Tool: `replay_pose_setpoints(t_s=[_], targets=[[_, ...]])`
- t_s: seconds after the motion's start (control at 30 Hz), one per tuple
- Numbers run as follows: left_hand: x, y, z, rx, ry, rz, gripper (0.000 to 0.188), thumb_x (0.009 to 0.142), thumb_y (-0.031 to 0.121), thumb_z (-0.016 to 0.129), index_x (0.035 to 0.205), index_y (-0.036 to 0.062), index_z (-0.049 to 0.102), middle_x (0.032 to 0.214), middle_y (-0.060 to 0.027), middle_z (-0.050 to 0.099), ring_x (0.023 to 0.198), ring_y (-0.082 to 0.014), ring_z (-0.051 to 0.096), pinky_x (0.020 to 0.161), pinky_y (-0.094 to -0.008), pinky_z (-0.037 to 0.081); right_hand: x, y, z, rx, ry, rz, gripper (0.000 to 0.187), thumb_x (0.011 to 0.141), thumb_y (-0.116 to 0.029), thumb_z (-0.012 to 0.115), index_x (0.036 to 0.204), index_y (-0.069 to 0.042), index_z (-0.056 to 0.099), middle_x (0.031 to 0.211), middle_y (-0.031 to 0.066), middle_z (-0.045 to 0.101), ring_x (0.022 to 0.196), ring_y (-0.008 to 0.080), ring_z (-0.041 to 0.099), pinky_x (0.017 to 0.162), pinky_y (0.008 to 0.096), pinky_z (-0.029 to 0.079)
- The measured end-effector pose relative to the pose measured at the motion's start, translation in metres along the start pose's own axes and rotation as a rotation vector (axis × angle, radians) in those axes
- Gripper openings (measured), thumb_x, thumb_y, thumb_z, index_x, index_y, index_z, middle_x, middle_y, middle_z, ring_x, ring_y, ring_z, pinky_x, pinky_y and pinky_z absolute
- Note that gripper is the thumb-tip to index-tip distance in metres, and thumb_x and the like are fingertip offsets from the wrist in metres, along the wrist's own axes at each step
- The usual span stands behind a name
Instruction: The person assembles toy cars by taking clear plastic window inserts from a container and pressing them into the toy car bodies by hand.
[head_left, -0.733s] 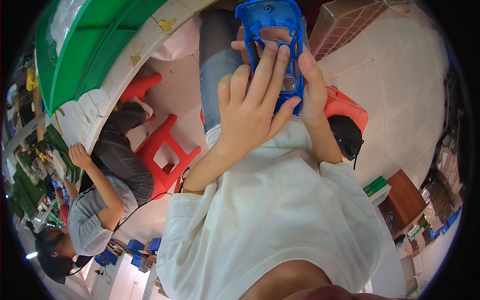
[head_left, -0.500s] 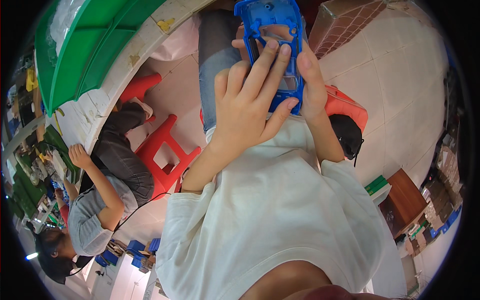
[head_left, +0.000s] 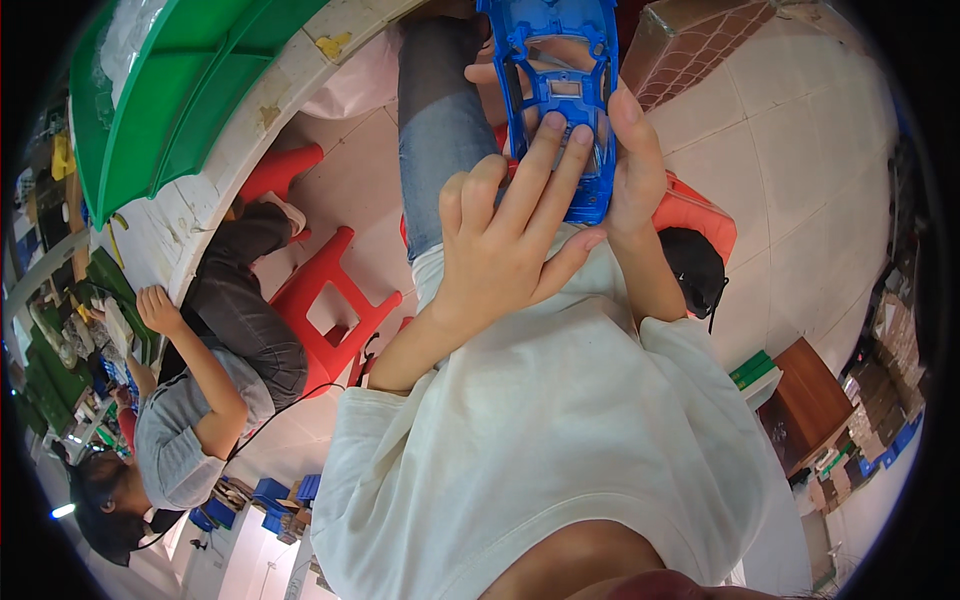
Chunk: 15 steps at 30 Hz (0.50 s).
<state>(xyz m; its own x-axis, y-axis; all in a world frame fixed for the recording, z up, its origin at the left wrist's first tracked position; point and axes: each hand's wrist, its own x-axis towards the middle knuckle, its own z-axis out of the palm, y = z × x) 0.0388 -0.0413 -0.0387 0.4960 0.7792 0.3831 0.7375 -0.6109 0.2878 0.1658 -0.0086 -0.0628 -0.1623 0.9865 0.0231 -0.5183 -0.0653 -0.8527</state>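
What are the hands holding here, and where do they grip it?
A blue plastic toy car body. The right hand grips its right side edge; the left hand lays its fingers across the near end.

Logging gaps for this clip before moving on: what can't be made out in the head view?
- Blue toy car shell: its far end is cut off by the top edge.
- Right hand: mostly hidden behind the shell; only thumb and fingertips show.
- Shell's near part: covered by the left hand fingers.
- Co-worker's bench items: too small and warped at the rim.

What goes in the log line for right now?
left hand: fingers on blue toy car shell | right hand: gripping shell's side | red stool: beside
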Motion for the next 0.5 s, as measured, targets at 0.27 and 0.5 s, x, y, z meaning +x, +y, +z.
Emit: replay_pose_setpoints(t_s=[0.27, 0.5], targets=[[-0.0006, 0.0029, 0.0030, 0.103, 0.001, 0.013, 0.055, 0.081, 0.048, 0.038, 0.118, 0.0094, 0.050, 0.121, -0.0057, 0.046, 0.087, -0.0186, 0.039, 0.073, -0.0304, 0.027, 0.0027, -0.0067, 0.0054, -0.071, -0.029, -0.050, 0.062, 0.087, -0.047, 0.027, 0.128, -0.001, 0.025, 0.121, 0.0313, 0.037, 0.102, 0.0226, 0.051, 0.080, 0.0266, 0.046], [-0.0022, 0.0037, 0.0068, -0.022, 0.082, -0.028, 0.052, 0.082, 0.043, 0.038, 0.117, 0.0068, 0.051, 0.123, -0.0073, 0.044, 0.084, -0.0187, 0.039, 0.073, -0.0301, 0.028, 0.0049, -0.0072, 0.0057, 0.007, -0.085, -0.035, 0.061, 0.086, -0.045, 0.031, 0.129, -0.002, 0.023, 0.122, 0.0333, 0.033, 0.106, 0.0271, 0.049, 0.080, 0.0292, 0.046]])
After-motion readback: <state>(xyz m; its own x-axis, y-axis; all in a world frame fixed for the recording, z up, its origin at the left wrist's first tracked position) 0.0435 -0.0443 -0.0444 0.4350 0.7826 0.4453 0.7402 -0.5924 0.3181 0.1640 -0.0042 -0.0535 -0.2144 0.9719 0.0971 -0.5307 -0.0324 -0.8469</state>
